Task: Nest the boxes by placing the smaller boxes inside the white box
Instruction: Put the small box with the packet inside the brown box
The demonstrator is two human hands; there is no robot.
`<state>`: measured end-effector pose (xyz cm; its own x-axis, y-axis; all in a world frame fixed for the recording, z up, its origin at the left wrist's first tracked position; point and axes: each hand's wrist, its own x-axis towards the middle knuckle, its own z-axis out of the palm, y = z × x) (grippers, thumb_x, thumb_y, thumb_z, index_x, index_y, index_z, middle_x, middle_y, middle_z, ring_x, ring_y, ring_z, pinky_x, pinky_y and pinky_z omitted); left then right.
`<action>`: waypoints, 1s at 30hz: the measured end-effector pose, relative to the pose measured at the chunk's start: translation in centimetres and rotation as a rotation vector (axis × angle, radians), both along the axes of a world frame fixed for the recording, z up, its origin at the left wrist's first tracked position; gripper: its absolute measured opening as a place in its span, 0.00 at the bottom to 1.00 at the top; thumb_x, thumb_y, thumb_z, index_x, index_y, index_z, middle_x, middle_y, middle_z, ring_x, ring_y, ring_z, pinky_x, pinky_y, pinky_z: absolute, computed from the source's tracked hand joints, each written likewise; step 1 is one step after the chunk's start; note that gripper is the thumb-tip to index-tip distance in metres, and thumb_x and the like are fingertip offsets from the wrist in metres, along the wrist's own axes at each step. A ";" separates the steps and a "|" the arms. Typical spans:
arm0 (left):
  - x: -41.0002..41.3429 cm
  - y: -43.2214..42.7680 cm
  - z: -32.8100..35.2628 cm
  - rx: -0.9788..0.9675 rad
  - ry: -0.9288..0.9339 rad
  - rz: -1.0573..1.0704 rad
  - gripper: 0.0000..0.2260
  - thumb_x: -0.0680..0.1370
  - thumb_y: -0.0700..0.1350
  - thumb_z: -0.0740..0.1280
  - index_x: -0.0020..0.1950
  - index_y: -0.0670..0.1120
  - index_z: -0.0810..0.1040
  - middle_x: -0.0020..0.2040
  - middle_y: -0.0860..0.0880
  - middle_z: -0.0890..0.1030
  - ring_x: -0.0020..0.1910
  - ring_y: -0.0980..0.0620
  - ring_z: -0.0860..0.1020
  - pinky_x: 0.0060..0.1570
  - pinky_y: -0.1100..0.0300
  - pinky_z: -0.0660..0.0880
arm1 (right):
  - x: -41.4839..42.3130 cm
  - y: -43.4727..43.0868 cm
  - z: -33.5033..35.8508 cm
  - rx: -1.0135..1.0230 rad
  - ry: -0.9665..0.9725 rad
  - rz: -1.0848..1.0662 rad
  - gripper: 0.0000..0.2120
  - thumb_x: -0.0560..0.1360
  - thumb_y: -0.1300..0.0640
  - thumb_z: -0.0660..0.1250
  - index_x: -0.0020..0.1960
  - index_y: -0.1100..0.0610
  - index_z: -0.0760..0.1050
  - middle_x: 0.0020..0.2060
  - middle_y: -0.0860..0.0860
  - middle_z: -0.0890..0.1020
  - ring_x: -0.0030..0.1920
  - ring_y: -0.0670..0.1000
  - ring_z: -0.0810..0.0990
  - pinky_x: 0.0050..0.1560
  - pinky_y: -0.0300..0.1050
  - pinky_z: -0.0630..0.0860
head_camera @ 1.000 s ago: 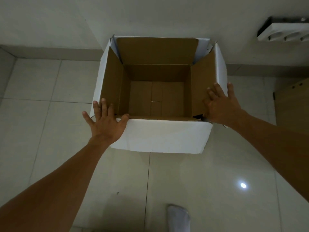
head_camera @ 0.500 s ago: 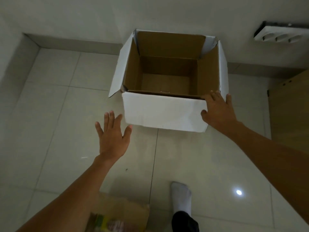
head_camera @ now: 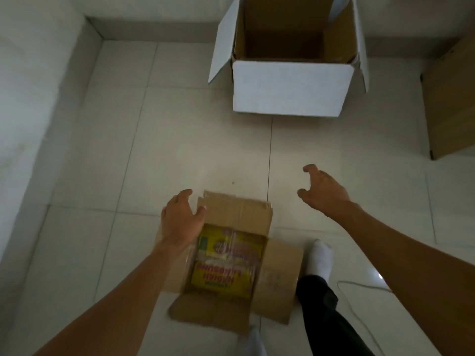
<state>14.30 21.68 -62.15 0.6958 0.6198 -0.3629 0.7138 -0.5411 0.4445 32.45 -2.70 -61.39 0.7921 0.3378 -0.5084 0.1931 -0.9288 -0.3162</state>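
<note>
The white box [head_camera: 290, 89] stands on the tiled floor at the top of the view, flaps up, its brown inside bare. A smaller brown cardboard box [head_camera: 280, 276] lies open by my feet, with a yellow printed pack [head_camera: 226, 263] inside it. My left hand [head_camera: 181, 219] hovers over this box's left side, fingers spread, the thumb near the far flap; I cannot tell if it touches. My right hand [head_camera: 322, 190] is in the air to the right of the small box, fingers curled apart, holding nothing.
A wooden panel or cabinet [head_camera: 449, 104] stands at the right edge. A wall corner [head_camera: 84, 27] bounds the floor on the left and behind the white box. My socked foot [head_camera: 320, 258] is beside the small box, and a thin cable [head_camera: 365, 286] lies to its right.
Both hands have left the white box and drawn back towards me. The view has tilted down, bringing the small brown box fully into sight under my left hand.
</note>
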 end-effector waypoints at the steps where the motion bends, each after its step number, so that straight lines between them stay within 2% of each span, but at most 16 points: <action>1: -1.7 -0.2 -0.2 -0.009 0.026 0.014 0.25 0.75 0.49 0.66 0.71 0.44 0.66 0.68 0.43 0.72 0.68 0.43 0.69 0.67 0.45 0.65 | -1.7 -0.3 -0.3 0.000 0.024 -0.010 0.26 0.73 0.53 0.65 0.68 0.53 0.60 0.56 0.57 0.77 0.49 0.57 0.79 0.49 0.51 0.75; 6: -8.6 -0.9 -3.2 -0.054 0.146 0.053 0.26 0.73 0.49 0.66 0.71 0.46 0.66 0.67 0.42 0.73 0.64 0.41 0.72 0.64 0.46 0.69 | -9.2 -2.3 -3.5 -0.008 0.133 -0.055 0.27 0.73 0.53 0.65 0.69 0.53 0.60 0.58 0.57 0.76 0.46 0.56 0.78 0.43 0.48 0.74; 11: -12.5 -1.2 -6.9 -0.058 0.195 0.118 0.27 0.73 0.50 0.67 0.70 0.45 0.66 0.67 0.41 0.73 0.64 0.40 0.72 0.62 0.46 0.71 | -14.3 -4.2 -8.0 -0.046 0.198 -0.072 0.28 0.71 0.53 0.66 0.69 0.53 0.60 0.61 0.57 0.75 0.54 0.57 0.77 0.43 0.46 0.70; 17: -14.6 -0.6 -12.6 -0.014 0.226 0.143 0.28 0.73 0.48 0.69 0.70 0.43 0.66 0.69 0.41 0.72 0.66 0.40 0.70 0.63 0.45 0.70 | -17.4 -5.2 -14.2 -0.033 0.233 -0.141 0.31 0.70 0.53 0.67 0.70 0.54 0.59 0.61 0.59 0.74 0.54 0.59 0.77 0.45 0.47 0.73; 22: -15.3 1.0 -16.6 -0.032 0.242 0.224 0.34 0.69 0.47 0.71 0.72 0.42 0.62 0.70 0.40 0.69 0.67 0.39 0.68 0.63 0.43 0.69 | -18.3 -5.4 -18.3 0.003 0.238 -0.278 0.32 0.70 0.54 0.67 0.70 0.56 0.57 0.62 0.61 0.73 0.56 0.61 0.76 0.46 0.48 0.72; 25: -15.6 2.3 -18.4 0.088 0.295 0.257 0.40 0.65 0.54 0.73 0.71 0.41 0.60 0.73 0.38 0.62 0.72 0.38 0.60 0.66 0.38 0.63 | -18.6 -5.5 -19.9 0.018 0.242 -0.368 0.34 0.69 0.53 0.67 0.71 0.54 0.56 0.61 0.60 0.73 0.55 0.61 0.76 0.45 0.49 0.73; 28: -16.2 3.5 -19.5 0.152 0.347 0.352 0.50 0.61 0.57 0.76 0.74 0.43 0.54 0.77 0.39 0.52 0.76 0.41 0.49 0.71 0.37 0.50 | -18.5 -5.5 -20.5 0.000 0.220 -0.474 0.33 0.70 0.51 0.66 0.70 0.51 0.54 0.50 0.59 0.74 0.45 0.60 0.77 0.42 0.51 0.76; 30: -16.5 4.1 -20.0 0.139 0.326 0.421 0.53 0.58 0.59 0.77 0.74 0.44 0.53 0.76 0.39 0.56 0.76 0.40 0.53 0.70 0.37 0.47 | -18.5 -5.5 -20.4 -0.008 0.233 -0.532 0.32 0.70 0.50 0.66 0.69 0.49 0.54 0.44 0.56 0.73 0.41 0.58 0.76 0.43 0.55 0.79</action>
